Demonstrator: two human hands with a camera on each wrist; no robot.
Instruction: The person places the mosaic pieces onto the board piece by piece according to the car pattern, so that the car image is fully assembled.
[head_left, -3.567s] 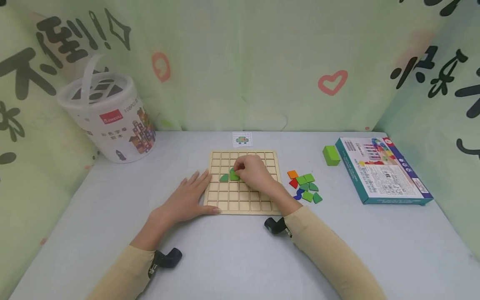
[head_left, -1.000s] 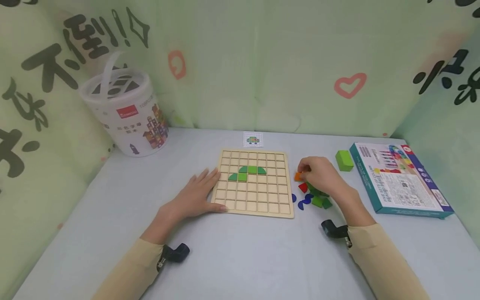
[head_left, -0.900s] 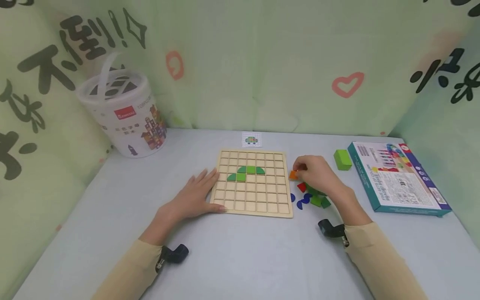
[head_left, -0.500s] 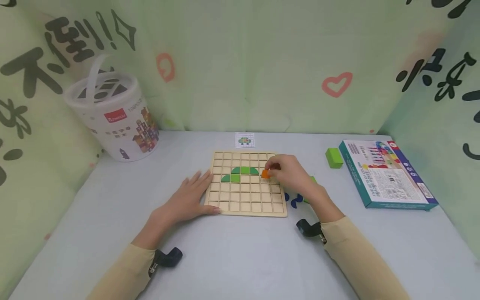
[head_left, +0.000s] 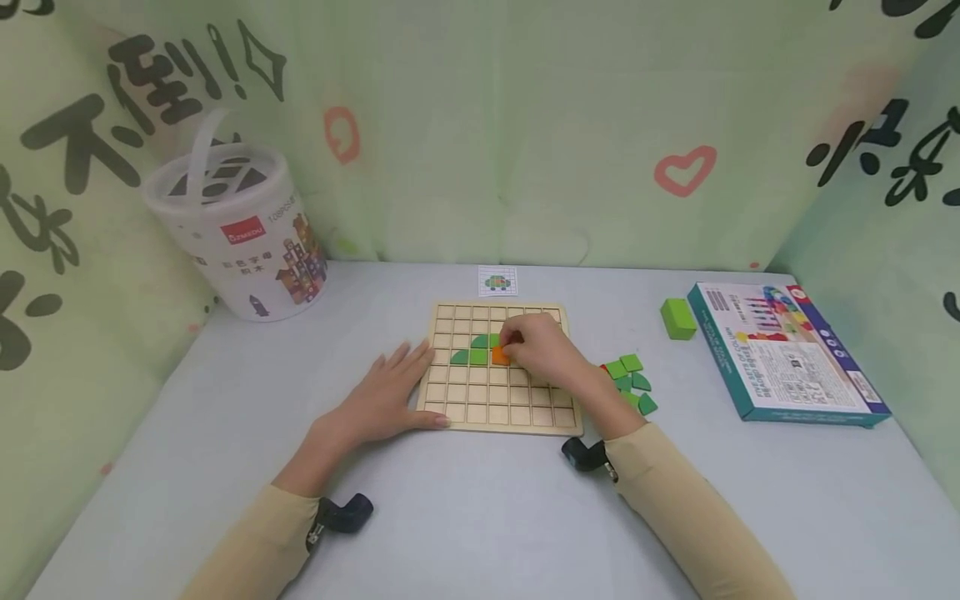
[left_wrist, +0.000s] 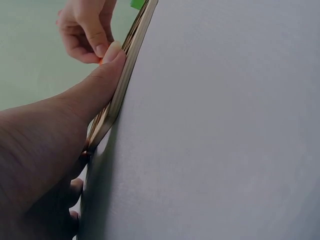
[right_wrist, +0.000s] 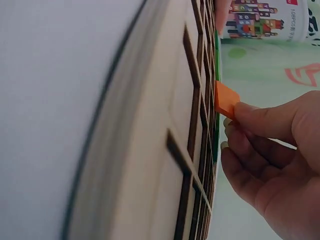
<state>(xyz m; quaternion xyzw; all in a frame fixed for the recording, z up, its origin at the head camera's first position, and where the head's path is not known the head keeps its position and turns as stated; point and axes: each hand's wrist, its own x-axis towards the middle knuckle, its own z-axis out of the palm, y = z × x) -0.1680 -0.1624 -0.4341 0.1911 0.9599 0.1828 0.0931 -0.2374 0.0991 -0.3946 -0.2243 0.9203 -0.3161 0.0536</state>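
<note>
Evidently, some green tiles (head_left: 478, 357) are laid on the grid board (head_left: 498, 415), touched around nine o'clock by the spread left hand (head_left: 384, 396); an orange tile (head_left: 498, 357) is pinched mid-board by the right hand (head_left: 546, 350), and loose pieces (head_left: 623, 383) seem left at three o'clock.

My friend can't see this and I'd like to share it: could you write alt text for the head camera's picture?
A person's right hand pinches an orange tile at a wooden grid board, beside green tiles, while the left hand rests at the board's left side. Loose pieces lie to the right, a picture card beyond, a bucket to the left.
</note>
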